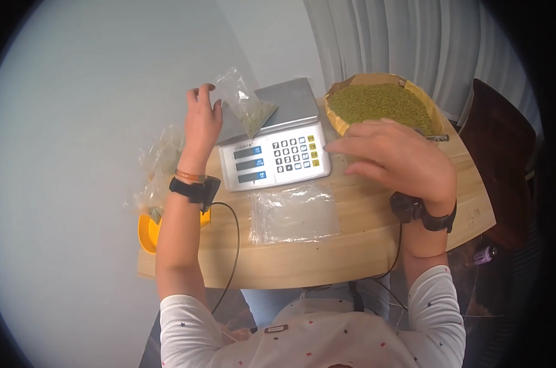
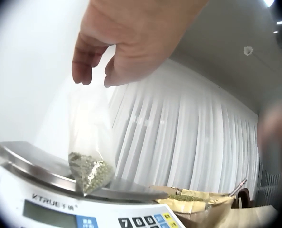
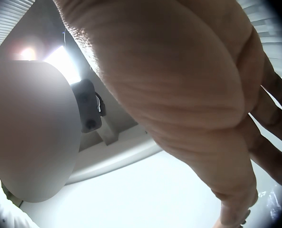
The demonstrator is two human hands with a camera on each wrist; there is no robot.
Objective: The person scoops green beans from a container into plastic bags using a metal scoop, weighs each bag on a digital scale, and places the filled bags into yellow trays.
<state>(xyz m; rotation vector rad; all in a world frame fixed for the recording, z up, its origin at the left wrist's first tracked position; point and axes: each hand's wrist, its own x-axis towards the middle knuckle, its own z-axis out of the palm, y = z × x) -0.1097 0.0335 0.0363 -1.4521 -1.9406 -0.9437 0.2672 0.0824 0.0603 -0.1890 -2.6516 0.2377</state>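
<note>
A clear plastic bag with small green grains in its bottom stands tilted on the metal pan of a white digital scale. My left hand is beside the bag's upper part in the head view. In the left wrist view, the thumb and fingers of the left hand are apart, just above the grain-filled bag. My right hand hovers with fingers extended near the scale's right side, in front of the grain box. The right wrist view shows the palm of the right hand, holding nothing.
A yellow-lined cardboard box of green grains stands at the back right. Flat clear bags lie before the scale. At left are more plastic bags and a yellow container. Black cables hang from both wrists.
</note>
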